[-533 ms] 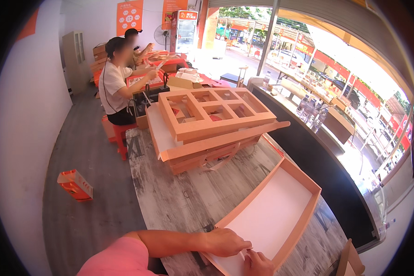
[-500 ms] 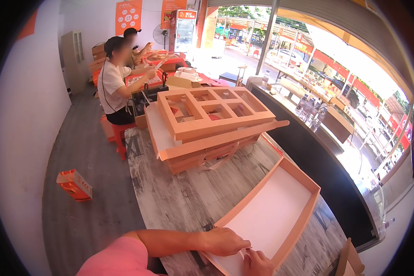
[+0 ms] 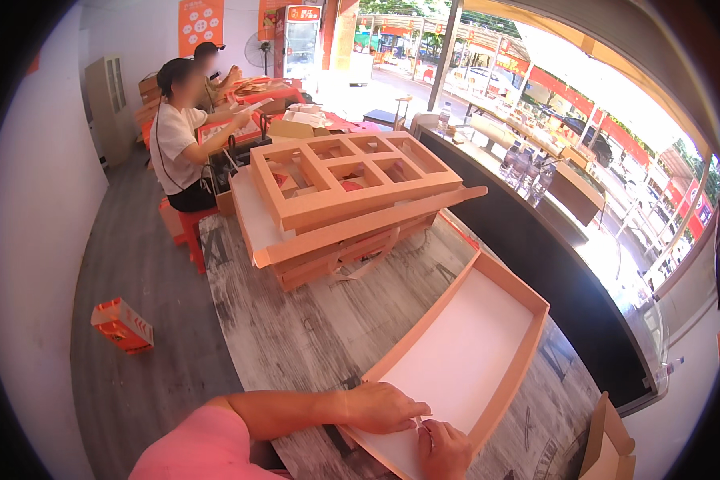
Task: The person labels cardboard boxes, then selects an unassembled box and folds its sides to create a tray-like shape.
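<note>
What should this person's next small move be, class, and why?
Perhaps ease the right hand slightly away from the left hand: they meet over the near end of the box, mostly hiding what looks like a small pale piece; parting them could show it.

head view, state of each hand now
Left hand: curled over the box; whether closed on anything, can't tell.
Right hand: also curled over it; likewise can't tell.

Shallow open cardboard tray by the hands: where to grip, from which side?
Probably mid-length on the left long wall and right long wall, from above. The tray sits open side up, these walls rising beside its white base; the left hand and right hand crowd its near end.
</note>
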{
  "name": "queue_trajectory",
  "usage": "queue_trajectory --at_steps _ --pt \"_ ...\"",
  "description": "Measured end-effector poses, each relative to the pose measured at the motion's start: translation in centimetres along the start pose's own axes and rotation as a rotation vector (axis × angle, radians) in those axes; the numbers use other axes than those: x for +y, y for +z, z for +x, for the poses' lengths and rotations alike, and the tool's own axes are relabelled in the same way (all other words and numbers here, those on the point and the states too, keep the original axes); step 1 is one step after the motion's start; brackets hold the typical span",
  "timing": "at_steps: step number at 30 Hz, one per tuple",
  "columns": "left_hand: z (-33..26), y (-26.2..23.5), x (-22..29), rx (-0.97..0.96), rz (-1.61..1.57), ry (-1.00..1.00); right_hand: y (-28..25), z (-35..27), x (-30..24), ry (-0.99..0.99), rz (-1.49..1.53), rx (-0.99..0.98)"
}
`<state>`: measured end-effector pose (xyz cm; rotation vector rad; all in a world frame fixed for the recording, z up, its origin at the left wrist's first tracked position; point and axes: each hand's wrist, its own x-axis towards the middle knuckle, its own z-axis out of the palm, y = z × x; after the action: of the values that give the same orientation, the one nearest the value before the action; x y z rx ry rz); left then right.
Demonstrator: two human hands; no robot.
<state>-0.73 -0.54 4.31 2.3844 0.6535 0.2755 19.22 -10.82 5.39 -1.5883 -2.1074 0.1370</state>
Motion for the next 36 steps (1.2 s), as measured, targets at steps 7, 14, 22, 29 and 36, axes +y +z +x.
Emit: queue_trajectory --at_steps 7,14,22,29,36 --pt "-0.1 -0.9 0.3 -0.074 0.018 0.004 2.4 -0.4 2.2 -0.015 0.031 0.059" --pt "0.2 0.1 -0.4 -0.009 0.012 0.055 2.0 0.1 1.9 -0.018 0.0 0.059" --pt "0.2 0.6 -0.2 -0.009 0.061 0.038 2.0 -0.2 2.0 0.0 -0.037 0.082" --pt "0.3 0.9 -0.3 -0.029 0.136 0.059 2.6 -0.5 2.2 0.015 0.014 0.119" --pt "0.0 1.6 -0.8 0.078 0.277 0.094 2.8 -0.4 2.2 -0.003 0.014 0.12"
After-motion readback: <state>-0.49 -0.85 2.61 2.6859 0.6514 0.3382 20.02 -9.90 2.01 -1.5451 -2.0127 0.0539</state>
